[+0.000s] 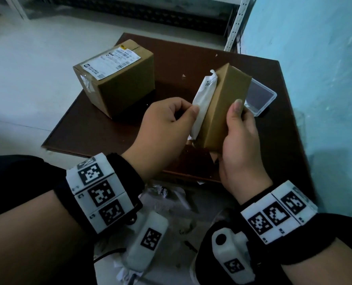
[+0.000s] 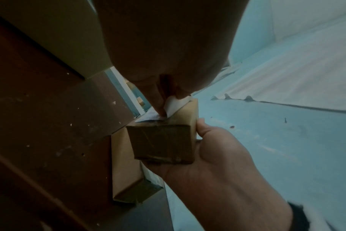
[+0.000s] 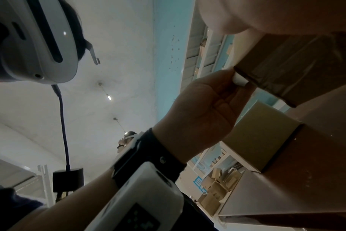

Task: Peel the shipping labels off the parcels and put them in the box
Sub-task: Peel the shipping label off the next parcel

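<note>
Right now the small parcel [image 1: 222,105] is held up above the brown table [image 1: 273,140], tilted, its long axis running from near the person's body up and away toward the far right. The right hand [image 1: 240,149] wraps its near lower end, thumb laid along the top face and the other fingers hidden behind it. Its shipping label [image 1: 203,99] lies on the parcel's left face, so the left hand [image 1: 166,126] is the nearer one to it: that hand's thumb and forefinger are pinched together on the label's near edge, the other fingers curled in. The label's long axis follows the parcel's; its near part stands off the cardboard, and its far top corner curls free too. How much of the middle is stuck cannot be told. The peel looks well along, and I judge the coming pull should go leftward, away from the face. The clear plastic box [image 1: 261,97] lies on the table just behind the parcel, to the right. A larger parcel [image 1: 117,79], label on top, sits at the table's far left.
</note>
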### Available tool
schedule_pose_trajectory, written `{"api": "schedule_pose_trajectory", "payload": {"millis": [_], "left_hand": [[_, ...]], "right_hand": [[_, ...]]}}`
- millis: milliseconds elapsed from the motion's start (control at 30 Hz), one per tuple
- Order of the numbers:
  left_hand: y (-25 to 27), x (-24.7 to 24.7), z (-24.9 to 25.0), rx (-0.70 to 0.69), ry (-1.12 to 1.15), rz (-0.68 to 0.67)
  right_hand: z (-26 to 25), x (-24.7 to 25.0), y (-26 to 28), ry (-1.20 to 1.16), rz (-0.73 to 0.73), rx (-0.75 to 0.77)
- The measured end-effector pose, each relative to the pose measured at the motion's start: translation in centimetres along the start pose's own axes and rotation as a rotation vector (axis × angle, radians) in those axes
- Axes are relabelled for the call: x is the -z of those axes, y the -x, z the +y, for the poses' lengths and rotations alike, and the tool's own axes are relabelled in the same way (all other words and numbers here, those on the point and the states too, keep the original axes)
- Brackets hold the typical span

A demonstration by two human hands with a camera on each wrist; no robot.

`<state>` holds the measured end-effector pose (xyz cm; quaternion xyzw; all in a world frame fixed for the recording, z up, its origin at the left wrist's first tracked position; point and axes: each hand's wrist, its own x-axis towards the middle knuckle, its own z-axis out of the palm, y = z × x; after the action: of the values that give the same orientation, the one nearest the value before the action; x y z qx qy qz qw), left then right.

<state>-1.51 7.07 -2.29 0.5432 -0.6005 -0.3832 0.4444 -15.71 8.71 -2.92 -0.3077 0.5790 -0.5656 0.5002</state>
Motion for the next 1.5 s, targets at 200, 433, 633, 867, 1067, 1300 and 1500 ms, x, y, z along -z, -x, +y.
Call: {"api": "schedule_pose_trajectory", "payload": {"millis": [200, 433, 633, 867, 1067, 1300, 1500], "left_hand": [[0.2, -0.2, -0.1, -0.016, 0.076, -0.008], [0.4, 0.0, -0.2, -0.107, 0.098, -0.024], [0.0, 0.1, -0.1, -0.042, 0.004, 0.022], [-0.5, 0.1, -0.4, 0.08, 0.202, 0.053], [0.0, 0.2, -0.3, -0.14, 0.074, 0.042], [0.6, -0.5, -0.6, -0.283, -0.025, 0.03], [0.5, -0.3, -0.3, -0.152, 0.046, -0.001]], "right_hand": [[0.0, -0.1, -0.2, -0.002, -0.017, -0.022], [0.9, -0.3, -0.2, 0.036, -0.063, 0.061], [0.7, -0.1, -0.1, 0.062, -0.061, 0.081], [0.8, -0.3, -0.1, 0.031, -0.076, 0.047], [0.4, -0.5, 1.1, 0.207, -0.161, 0.203], [1.0, -0.2, 0.3, 0.196, -0.067, 0.221], [1.0, 0.0, -0.1, 0.159, -0.008, 0.238]]}}
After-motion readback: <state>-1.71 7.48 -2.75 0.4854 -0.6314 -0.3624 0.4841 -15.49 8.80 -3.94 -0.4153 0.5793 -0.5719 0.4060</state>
